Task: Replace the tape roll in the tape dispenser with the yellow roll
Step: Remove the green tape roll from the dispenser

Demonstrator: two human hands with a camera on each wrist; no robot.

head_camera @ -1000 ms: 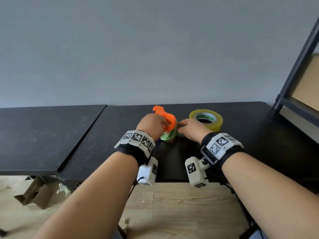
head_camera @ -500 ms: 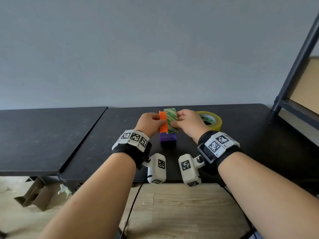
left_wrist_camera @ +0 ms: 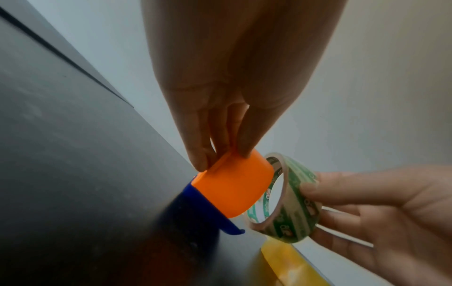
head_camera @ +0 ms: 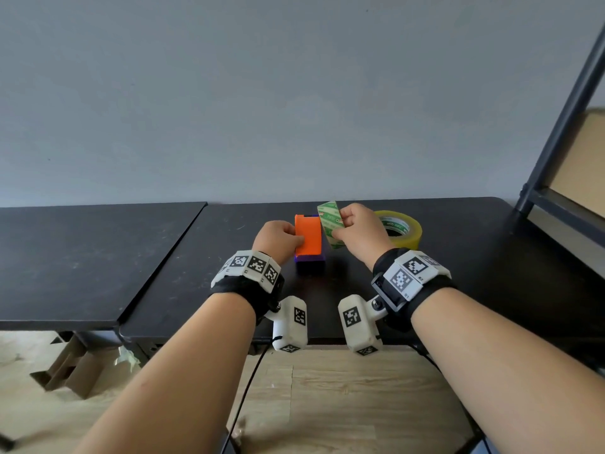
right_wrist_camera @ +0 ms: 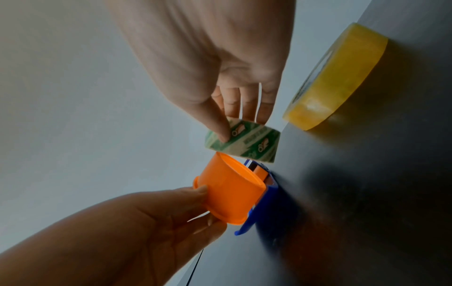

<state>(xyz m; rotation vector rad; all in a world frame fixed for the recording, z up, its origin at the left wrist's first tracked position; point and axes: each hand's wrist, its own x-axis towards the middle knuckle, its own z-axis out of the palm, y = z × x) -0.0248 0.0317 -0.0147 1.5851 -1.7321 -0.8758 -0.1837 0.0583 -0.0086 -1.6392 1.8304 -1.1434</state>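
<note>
The orange-and-blue tape dispenser (head_camera: 307, 239) stands on the black table (head_camera: 458, 273), and my left hand (head_camera: 278, 237) grips its orange drum (left_wrist_camera: 234, 183) between thumb and fingers. My right hand (head_camera: 357, 232) pinches the green-printed tape roll (head_camera: 331, 228), holding it just right of the drum and clear of it (right_wrist_camera: 242, 140). The yellow tape roll (head_camera: 401, 228) lies flat on the table behind my right hand, untouched (right_wrist_camera: 335, 77).
A second black table (head_camera: 82, 257) adjoins on the left. A dark metal shelf frame (head_camera: 563, 152) rises at the right. Folded cardboard (head_camera: 72, 371) lies on the wooden floor below the table's front edge.
The dispenser went from lying tilted to standing upright. My right hand has pulled the green roll off the orange drum and moved it slightly right and up.
</note>
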